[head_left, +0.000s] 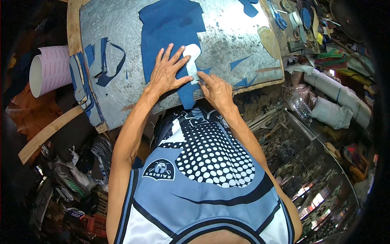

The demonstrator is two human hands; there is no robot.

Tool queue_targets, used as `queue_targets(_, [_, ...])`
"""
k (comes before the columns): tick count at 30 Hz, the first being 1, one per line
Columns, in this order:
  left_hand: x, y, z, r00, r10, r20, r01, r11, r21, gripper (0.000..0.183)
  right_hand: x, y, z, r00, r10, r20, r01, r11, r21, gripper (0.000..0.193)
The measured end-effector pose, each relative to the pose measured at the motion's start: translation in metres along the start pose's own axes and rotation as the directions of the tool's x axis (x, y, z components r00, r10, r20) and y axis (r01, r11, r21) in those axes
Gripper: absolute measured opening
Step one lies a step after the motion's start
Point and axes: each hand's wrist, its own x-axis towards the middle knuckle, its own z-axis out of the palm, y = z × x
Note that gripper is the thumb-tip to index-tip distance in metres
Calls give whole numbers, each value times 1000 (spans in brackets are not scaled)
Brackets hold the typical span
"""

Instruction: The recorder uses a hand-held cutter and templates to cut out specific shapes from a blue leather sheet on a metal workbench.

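Scratched metal surface (227,36) carries a blue sheet (166,36), thin and limp. Left hand (166,73), grip released, presses a stiff pale template (192,57) flat on it. Right hand (217,90) pinches a small cutting tool at the template's lower edge.

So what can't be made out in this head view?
- Whatever the right hand pinches at the pale template: hidden by its fingers.
- Part of the dark blue material sheet: under the left hand.
- Small tools at the grey metal cutting board's top right: too small, bent by fisheye.
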Motion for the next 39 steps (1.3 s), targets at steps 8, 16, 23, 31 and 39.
queue_targets(8, [2, 5, 2, 1000, -2, -15, 2, 1000, -6, 77, -1, 3, -4, 1000, 20, 2, -20, 1000, -14, 42])
queue_targets(16, [1, 6, -5, 999, 8, -35, -9, 1000, -21, 71, -2, 0, -4, 1000, -2, -14, 2, 1000, 6, 41])
queue_targets(23, [-1, 4, -3, 1000, 0, -27, 0, 1000, -4, 72, -3, -3, -5, 1000, -12, 9, 12, 1000, -8, 43])
queue_targets(31, [0, 5, 0, 1000, 6, 1, -6, 1000, 9, 75, -4, 3, -3, 1000, -12, 2, 12, 1000, 5, 40])
queue_targets(39, [7, 10, 5, 1000, 2, 12, -2, 1000, 19, 71, 13, 14, -66, 912, 356, 205, -402, 875, 270, 46])
